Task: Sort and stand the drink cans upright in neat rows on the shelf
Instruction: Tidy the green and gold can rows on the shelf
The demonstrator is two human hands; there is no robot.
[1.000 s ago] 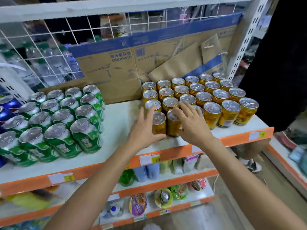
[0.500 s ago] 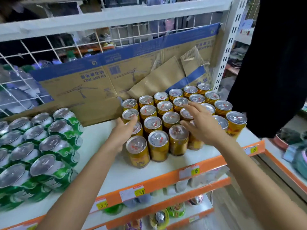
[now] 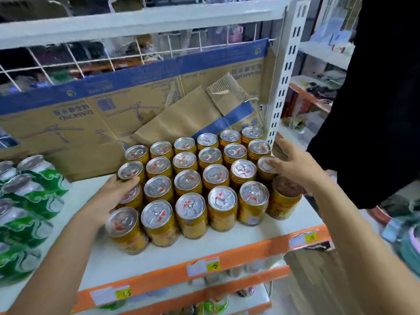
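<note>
White metal shelf (image 3: 229, 243), orange front lip: gold cylindrical drink cans (image 3: 189, 185) upright, four rows. Left hand (image 3: 113, 196) flat, fingers together, pressing the block's left side. Right hand (image 3: 293, 165) farther back, fingers spread, touching the right-edge cans.

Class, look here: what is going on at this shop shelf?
A person is tidying a block of gold metal drink cans on a white shelf with an orange edge. The left hand presses the block's left side; the right hand touches cans on its right side. The cans stand upright in rows. Green cans sit further left.
</note>
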